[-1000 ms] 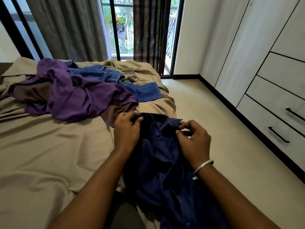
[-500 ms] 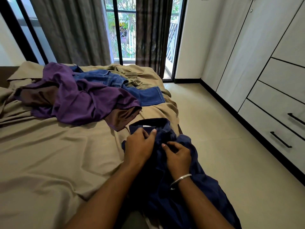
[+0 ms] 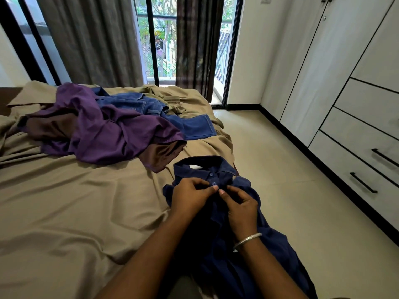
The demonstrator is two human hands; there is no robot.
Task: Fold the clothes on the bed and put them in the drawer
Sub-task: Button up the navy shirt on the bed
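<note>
Your left hand point(image 3: 190, 196) and right hand point(image 3: 241, 209) pinch the placket of the navy shirt point(image 3: 248, 253), draped off the bed point(image 3: 64, 201) edge; it looks soft, limp; take it by the shoulders

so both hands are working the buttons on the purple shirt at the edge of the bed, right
Not quite: the head view shows the left hand and right hand pinching the button placket of the navy blue shirt at the edge of the bed. The purple shirt lies untouched farther back.
</note>
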